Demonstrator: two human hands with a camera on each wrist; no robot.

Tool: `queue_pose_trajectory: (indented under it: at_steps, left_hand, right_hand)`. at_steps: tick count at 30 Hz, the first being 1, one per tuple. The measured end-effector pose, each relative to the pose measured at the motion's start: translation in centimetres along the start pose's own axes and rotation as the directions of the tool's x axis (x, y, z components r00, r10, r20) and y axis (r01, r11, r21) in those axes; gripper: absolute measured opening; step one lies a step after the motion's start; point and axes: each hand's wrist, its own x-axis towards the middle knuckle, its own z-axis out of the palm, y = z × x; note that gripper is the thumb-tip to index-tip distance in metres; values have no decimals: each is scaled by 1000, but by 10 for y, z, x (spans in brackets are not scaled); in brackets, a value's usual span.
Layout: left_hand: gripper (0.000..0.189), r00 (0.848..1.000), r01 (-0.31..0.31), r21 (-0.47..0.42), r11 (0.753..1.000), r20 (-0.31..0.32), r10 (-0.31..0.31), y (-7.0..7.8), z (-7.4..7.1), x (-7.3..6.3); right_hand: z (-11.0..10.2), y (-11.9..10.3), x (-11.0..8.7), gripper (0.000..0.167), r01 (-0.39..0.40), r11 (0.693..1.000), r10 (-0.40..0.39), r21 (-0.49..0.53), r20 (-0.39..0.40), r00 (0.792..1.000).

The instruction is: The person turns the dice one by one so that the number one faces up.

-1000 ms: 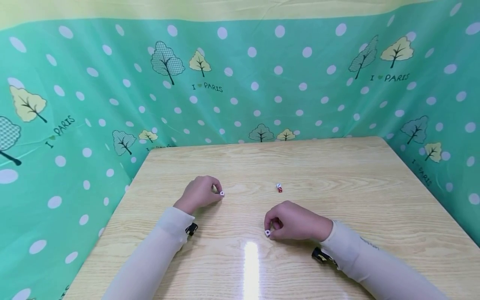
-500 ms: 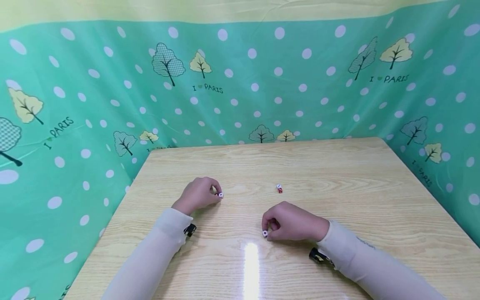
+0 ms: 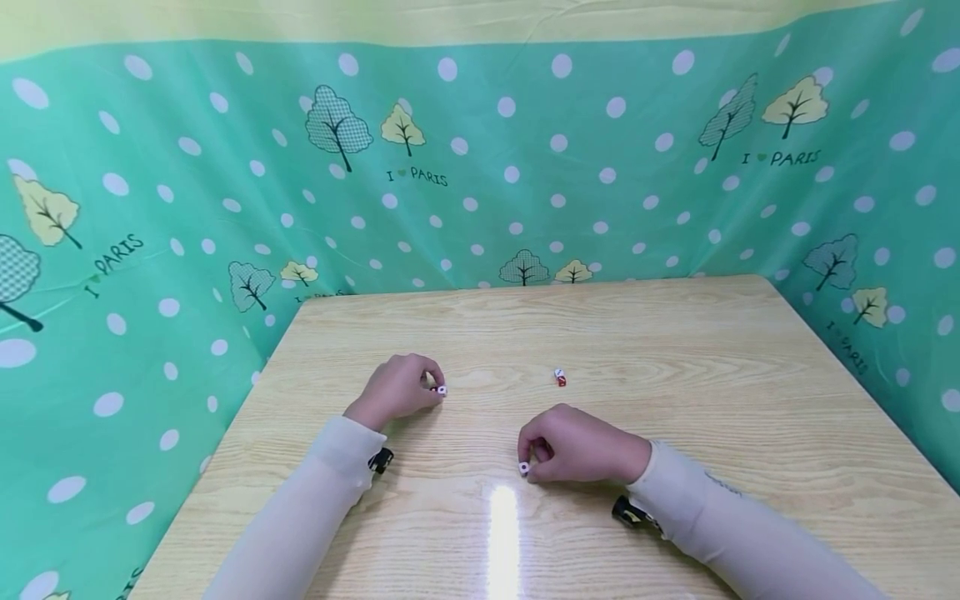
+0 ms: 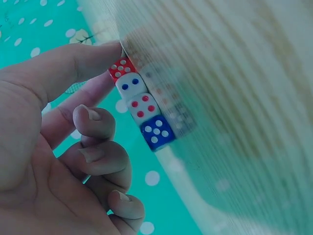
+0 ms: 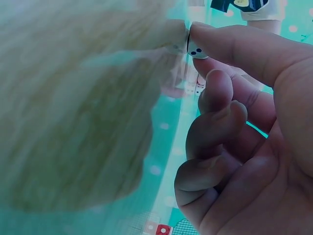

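Dice (image 4: pixel 142 106) in one row: red, two white, blue.

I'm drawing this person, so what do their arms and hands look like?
The left sleeve and right sleeve are long and off-white. A small black gadget shows near one wrist, another black gadget near the other. The right sleeve has a dark marking, too small to read. The left hand and right hand wear no gloves.

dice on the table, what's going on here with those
A person's left hand holds one end of a row of four dice on the wood-grain table. The right hand pinches a white die, apart from that row. Beyond the right hand, a red die and another white die sit close together.
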Motion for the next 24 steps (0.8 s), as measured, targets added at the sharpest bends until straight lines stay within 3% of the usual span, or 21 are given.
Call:
queue_pose_trajectory:
  at_steps: [5,9,18,24]
  left_hand:
    - [27,999,-13,-2,1000,-35,12,8,0,-7]
    - [28,997,-44,-18,999,-62,43,19,0,-14]
    - [8,983,-177,-20,984,-43,176,47,8,-26]
    - [8,972,-235,-46,971,8,236,63,17,-34]
  right_hand:
    - [1,-1,1,12,11,1000,-11,-10,-8,1000]
    - [0,-2,1,12,15,1000,-15,-14,-10,1000]
    - [-12,-3,-4,12,-53,999,53,0,-18,998]
    - [-20,-3,-10,11,-61,998,61,2,-54,997]
